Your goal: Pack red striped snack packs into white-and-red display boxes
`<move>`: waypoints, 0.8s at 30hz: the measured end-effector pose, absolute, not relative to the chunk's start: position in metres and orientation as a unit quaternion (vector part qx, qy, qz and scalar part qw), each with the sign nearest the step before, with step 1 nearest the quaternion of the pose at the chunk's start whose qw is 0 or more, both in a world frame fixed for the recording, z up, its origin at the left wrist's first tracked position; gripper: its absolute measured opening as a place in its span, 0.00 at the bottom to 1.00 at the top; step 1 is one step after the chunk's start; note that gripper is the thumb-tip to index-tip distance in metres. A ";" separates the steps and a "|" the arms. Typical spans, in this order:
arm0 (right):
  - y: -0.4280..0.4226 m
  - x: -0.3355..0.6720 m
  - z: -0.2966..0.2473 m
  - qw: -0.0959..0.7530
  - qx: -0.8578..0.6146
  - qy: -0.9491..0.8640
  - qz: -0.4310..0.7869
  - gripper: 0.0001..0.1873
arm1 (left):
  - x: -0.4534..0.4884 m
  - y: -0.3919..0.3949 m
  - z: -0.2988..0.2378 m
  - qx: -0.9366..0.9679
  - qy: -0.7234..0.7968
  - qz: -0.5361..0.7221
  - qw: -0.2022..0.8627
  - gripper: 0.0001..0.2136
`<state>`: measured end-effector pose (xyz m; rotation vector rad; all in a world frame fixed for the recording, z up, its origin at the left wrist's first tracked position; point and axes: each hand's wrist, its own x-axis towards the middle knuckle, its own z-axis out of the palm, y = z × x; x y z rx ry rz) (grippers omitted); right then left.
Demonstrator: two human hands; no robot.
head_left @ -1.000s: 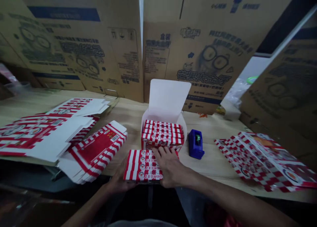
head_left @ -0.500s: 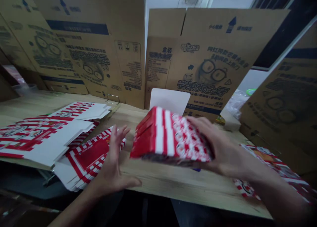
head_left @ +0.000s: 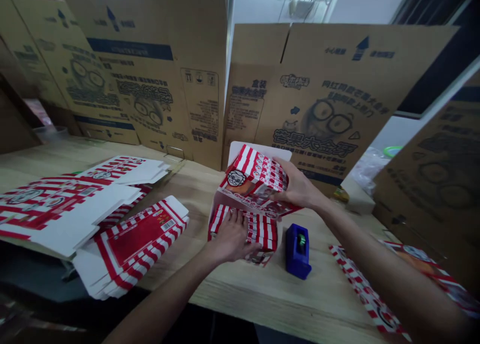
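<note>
My right hand [head_left: 298,184] grips a block of red-and-white striped snack boxes [head_left: 258,166] from its right side. The block is tilted, and a round glasses-wearing face is printed on its near end. Below it, more striped snack boxes [head_left: 266,231] stand in a row inside an open display box with a raised white flap [head_left: 280,153]. My left hand [head_left: 232,236] lies on top of that row, its fingers stretched forward and its thumb out to the right. The lower walls of the display box are mostly hidden by the hand and the boxes.
A blue tape dispenser [head_left: 297,251] stands right of the display box. Flat striped cartons [head_left: 142,234] are stacked at the left, with larger flattened ones [head_left: 67,209] beyond. More printed card [head_left: 369,289] lies under my right forearm. Tall brown cardboard boxes [head_left: 198,49] line the back.
My right hand has brought the block back over the display box and tilted it. My left hand has moved right, from mid-air onto the lower row. The tape dispenser has come into view.
</note>
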<state>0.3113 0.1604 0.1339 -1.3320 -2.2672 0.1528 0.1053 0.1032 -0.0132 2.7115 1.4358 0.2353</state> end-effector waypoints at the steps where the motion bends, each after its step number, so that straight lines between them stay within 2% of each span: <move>1: 0.168 0.310 0.132 0.235 -0.487 -0.838 0.070 0.54 | 0.104 0.100 -0.017 0.881 0.465 0.081 0.028 0.42; 12: 0.223 0.283 0.123 0.098 -0.436 -0.832 0.330 0.41 | 0.103 0.086 -0.029 0.865 0.466 0.188 -0.006 0.39; 24: 0.224 0.288 0.116 0.092 -0.443 -0.856 0.248 0.44 | 0.102 0.079 -0.034 0.863 0.471 0.181 0.001 0.37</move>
